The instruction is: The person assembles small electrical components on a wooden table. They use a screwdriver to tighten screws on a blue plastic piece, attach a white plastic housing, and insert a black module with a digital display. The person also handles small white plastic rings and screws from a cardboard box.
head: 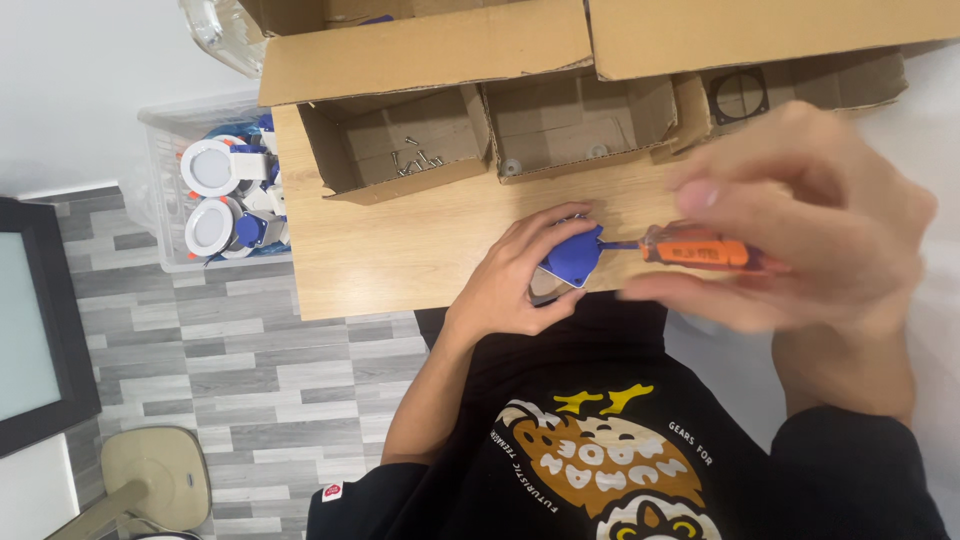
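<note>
My left hand (pixel 515 275) grips a small round fitting with a blue plastic part (pixel 572 257) at the front edge of the wooden table (pixel 400 250). In my right hand (pixel 800 220), blurred and close to the camera, is an orange-handled screwdriver (pixel 695 248). Its shaft points left, and the tip meets the blue part. Both hands are over the table edge, above my black shirt.
Open cardboard boxes (pixel 400 140) stand along the far side of the table; one holds a few loose screws (pixel 415 158). A clear plastic bin (pixel 215 185) with several white and blue round fittings sits on the floor at left. A dark framed panel (pixel 35 320) leans at far left.
</note>
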